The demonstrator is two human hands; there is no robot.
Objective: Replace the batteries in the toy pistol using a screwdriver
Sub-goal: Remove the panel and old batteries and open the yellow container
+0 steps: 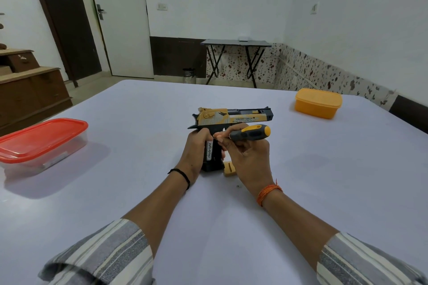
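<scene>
A: Why does the table (301, 180) have two boxes so far apart?

B: I think they are kept out of the working place. The box with the red lid (41, 139) stands at the left, the orange box (318, 103) at the far right, and the middle stays free for the hands.

A: And the toy pistol (231, 117)?

B: It is in the middle of the table, barrel pointing right, grip toward the person. The left hand (196, 152) wraps around the grip, probably to hold it steady. A white battery (209, 150) lies along the grip under these fingers, perhaps so that it does not fall out.

A: The right hand (247, 159) has the tool?

B: Yes, its fingers are curled around the screwdriver (251, 133), gray and yellow handle pointing right, the tip toward the grip. The tip itself I cannot see.

A: What is the small yellow piece (229, 169) near the grip?

B: It looks like the battery cover, put down just beside the pistol so it is ready for closing. A tiny dark thing (237, 186) nearer may be the screw, but it is too small to tell.
</scene>
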